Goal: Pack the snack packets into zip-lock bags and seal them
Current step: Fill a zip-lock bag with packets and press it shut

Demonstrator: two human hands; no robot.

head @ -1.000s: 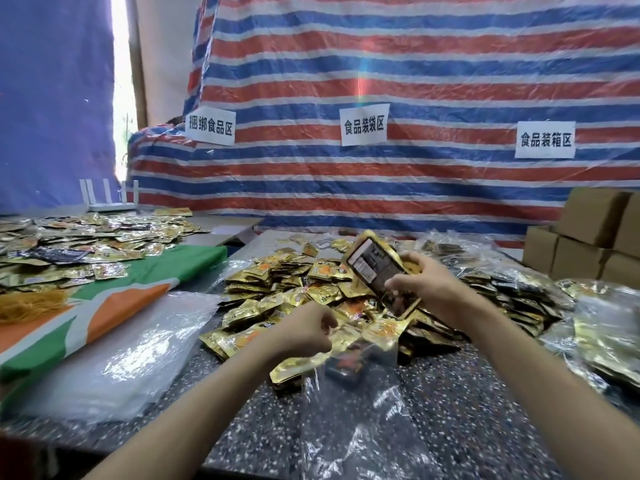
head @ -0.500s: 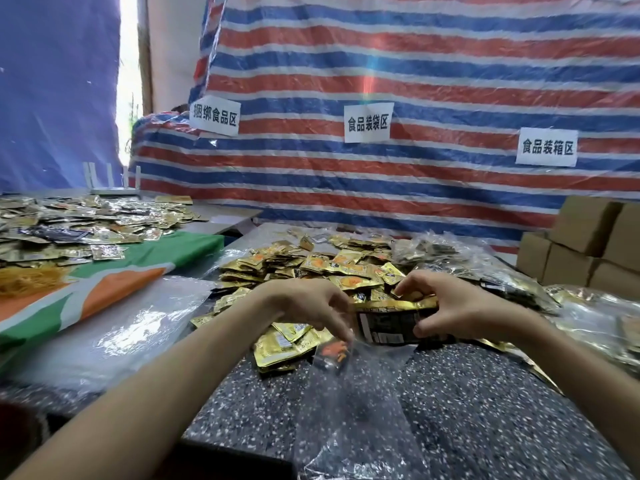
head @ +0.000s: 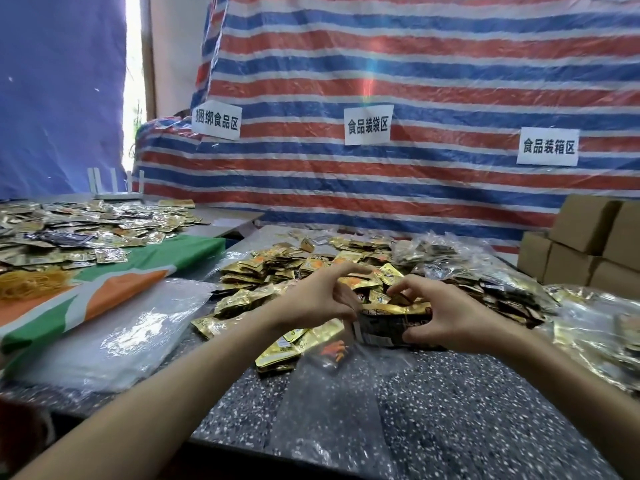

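A clear zip-lock bag [head: 329, 407] lies on the dark speckled table [head: 467, 410] in front of me, its mouth raised toward my hands. My left hand [head: 311, 299] pinches the left edge of the bag mouth. My right hand [head: 440, 313] grips a stack of gold and black snack packets [head: 388, 323] at the bag opening, thumb underneath. Behind both hands spreads a heap of loose gold snack packets [head: 277, 268].
A pile of empty clear bags [head: 114, 341] lies at the left. Filled bags of packets [head: 588, 327] sit at the right, with cardboard boxes [head: 588, 251] behind them. A green and orange cloth [head: 104, 285] covers the left table under more packets [head: 69, 230].
My right hand brought the stack of packets down from above the heap to the bag mouth. My left hand moved up to the bag's opening edge beside it.
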